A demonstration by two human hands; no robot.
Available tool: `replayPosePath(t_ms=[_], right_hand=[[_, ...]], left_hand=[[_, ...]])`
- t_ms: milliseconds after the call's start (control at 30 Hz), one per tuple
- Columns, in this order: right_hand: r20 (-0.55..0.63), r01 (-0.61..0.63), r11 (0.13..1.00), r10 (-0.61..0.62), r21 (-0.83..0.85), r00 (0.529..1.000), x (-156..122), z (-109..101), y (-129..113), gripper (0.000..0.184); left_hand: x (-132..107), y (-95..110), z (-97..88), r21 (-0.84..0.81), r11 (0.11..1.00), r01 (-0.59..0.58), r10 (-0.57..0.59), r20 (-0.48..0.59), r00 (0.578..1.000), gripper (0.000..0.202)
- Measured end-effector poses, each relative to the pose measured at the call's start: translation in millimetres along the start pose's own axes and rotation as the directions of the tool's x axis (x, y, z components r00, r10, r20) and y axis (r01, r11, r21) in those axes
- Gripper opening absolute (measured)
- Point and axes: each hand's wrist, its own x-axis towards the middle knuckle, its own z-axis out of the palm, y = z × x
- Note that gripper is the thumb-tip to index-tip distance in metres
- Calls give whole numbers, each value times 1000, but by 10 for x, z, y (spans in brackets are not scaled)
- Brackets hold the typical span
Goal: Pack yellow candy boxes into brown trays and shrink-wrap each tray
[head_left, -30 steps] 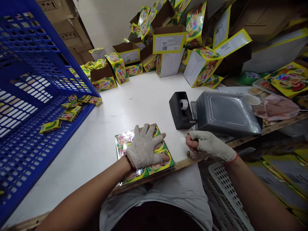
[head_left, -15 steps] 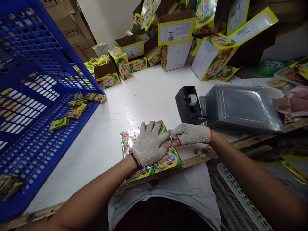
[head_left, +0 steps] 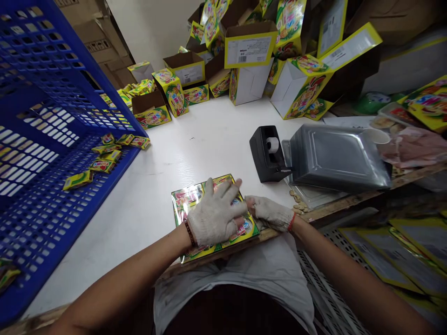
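A flat block of colourful candy boxes point(head_left: 186, 201), yellow and green with a shiny surface, lies at the table's front edge. My left hand point(head_left: 217, 215), in a white knit glove with bare fingertips, rests on top of it with fingers spread. At the block's right side is my right hand point(head_left: 273, 213), gloved the same way. Its fingers are bent together close to the edge, and whatever they pinch is hidden. Beyond the right hand stands a black tape dispenser point(head_left: 262, 158) with a white roll.
A blue plastic crate point(head_left: 115, 174) with several small packs lies tipped on the left. Open printed cartons point(head_left: 249, 51) line the table's back. To the right are a grey metal tin point(head_left: 338, 158), brownish bits point(head_left: 297, 203) and a pink bag point(head_left: 415, 146).
My right hand has moved down along the block's right side, its fingers now more curled. The left hand stays on top with its fingers shifted slightly. The whole view has shifted a little.
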Motion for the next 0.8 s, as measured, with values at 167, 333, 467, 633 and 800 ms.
replayPosePath(t_ms=[167, 333, 467, 633, 800], right_hand=[[-328, 81, 978, -141, -191, 934, -360, -123, -239, 36], [-709, 167, 972, -233, -162, 665, -530, -441, -615, 43], [-683, 45, 995, -93, -88, 724, -437, -544, -823, 24], [-738, 106, 994, -92, -28, 669, -319, -443, -914, 15], [-787, 240, 971, -147, 2, 599, -316, -322, -859, 23]], left_hand=[[-649, 49, 13, -16, 983, -180, 181, 13, 983, 54], [-1029, -43, 267, 98, 969, -227, 246, -304, 920, 32], [-884, -104, 373, 108, 976, -187, 214, -358, 909, 33], [-539, -206, 456, 72, 993, -89, 107, -306, 946, 43], [-319, -239, 504, 55, 998, -17, 33, -308, 951, 48]])
